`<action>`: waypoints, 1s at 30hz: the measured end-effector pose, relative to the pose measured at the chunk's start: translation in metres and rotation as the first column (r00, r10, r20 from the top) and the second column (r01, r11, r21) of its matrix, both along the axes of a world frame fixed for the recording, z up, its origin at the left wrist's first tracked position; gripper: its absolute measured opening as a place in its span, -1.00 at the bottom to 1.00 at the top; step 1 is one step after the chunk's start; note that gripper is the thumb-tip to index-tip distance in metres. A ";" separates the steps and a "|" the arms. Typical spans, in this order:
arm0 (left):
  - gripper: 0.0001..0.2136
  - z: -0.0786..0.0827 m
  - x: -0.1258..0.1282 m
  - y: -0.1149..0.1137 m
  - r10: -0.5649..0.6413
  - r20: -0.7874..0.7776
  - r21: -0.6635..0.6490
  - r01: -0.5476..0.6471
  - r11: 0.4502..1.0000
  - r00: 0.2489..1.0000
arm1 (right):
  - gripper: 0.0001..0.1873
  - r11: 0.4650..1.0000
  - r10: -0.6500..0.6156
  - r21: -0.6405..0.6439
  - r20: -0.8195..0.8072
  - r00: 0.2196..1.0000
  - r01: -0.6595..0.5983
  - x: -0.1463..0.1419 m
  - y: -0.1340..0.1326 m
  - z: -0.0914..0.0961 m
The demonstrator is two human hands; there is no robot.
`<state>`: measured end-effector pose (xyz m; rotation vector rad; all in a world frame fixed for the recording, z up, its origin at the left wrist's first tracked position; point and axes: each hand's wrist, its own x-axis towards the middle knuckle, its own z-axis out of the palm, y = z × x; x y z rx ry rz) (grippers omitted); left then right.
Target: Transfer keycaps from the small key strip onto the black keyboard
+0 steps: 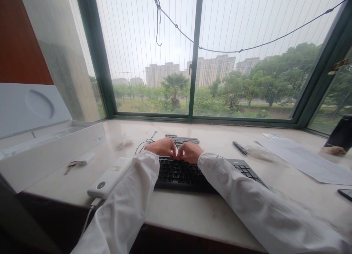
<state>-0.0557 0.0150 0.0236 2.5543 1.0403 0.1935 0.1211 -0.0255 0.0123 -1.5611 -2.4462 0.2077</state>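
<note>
Keyboard: I have the black keyboard [178, 177] lying in the middle of the tabletop [170, 207], its near side facing the near edge, partly covered by the forearms.
Left hand: the left hand [161, 147] is over the keyboard's far side, its fingers [173, 150] curled inward.
Right hand: the right hand [190, 152] mirrors it, fingertips close to the left's.
Finger state: both sets look bunched; I cannot tell whether they are clamped on a small piece, since the hands themselves block my view.
Key rows: what look to me like rows of keycaps [184, 140] lie beyond the hands, toward the tabletop's far edge.
Lost-part risk: if something small is pinched there, an uneven pull could flick it among the dark keys, where I would struggle to spot it.
Snag risk: the black cable [139, 145] loops near the left wrist; a sideways sweep could drag it.
Power bank risk: the left sleeve [118, 213] passes just beside the white power bank [108, 178], and its lead [87, 219] drops past the near edge. A wide elbow or a tug could pull both down.
Shift risk: the right sleeve [244, 191] crosses the keyboard's right part; leaning there could skew it.
</note>
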 end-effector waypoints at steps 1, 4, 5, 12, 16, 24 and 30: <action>-0.86 0.000 0.000 0.000 0.005 0.000 -0.002 -0.005 1.000 1.000 | -0.84 1.000 0.002 -0.003 0.003 1.000 -0.002 0.000 0.000 0.000; -0.86 0.002 0.001 -0.002 0.025 -0.007 -0.009 -0.025 1.000 1.000 | -0.85 1.000 0.006 0.004 0.012 1.000 -0.006 -0.001 0.002 -0.002; -0.85 0.002 0.001 -0.003 0.032 -0.014 -0.007 -0.033 0.999 0.999 | -0.85 1.000 0.005 0.010 0.019 1.000 -0.005 -0.001 0.002 -0.002; -0.86 0.002 0.004 -0.003 0.035 -0.049 0.013 -0.034 0.999 0.998 | -0.84 0.999 0.007 0.048 0.059 0.998 -0.010 -0.001 0.007 -0.008; -0.86 -0.001 0.003 -0.004 0.019 -0.020 -0.013 -0.019 1.000 1.000 | -0.84 0.999 0.017 0.037 0.013 1.000 -0.017 0.001 0.006 -0.011; -0.75 -0.005 -0.014 0.006 0.072 0.040 0.035 -0.073 0.997 0.997 | -0.71 0.999 0.024 -0.043 -0.207 0.978 -0.033 0.019 0.022 -0.012; -0.79 -0.009 -0.017 0.015 0.418 0.060 0.258 -0.419 0.871 0.906 | -0.72 0.991 -0.137 -0.025 -0.223 0.965 0.135 0.043 0.037 -0.003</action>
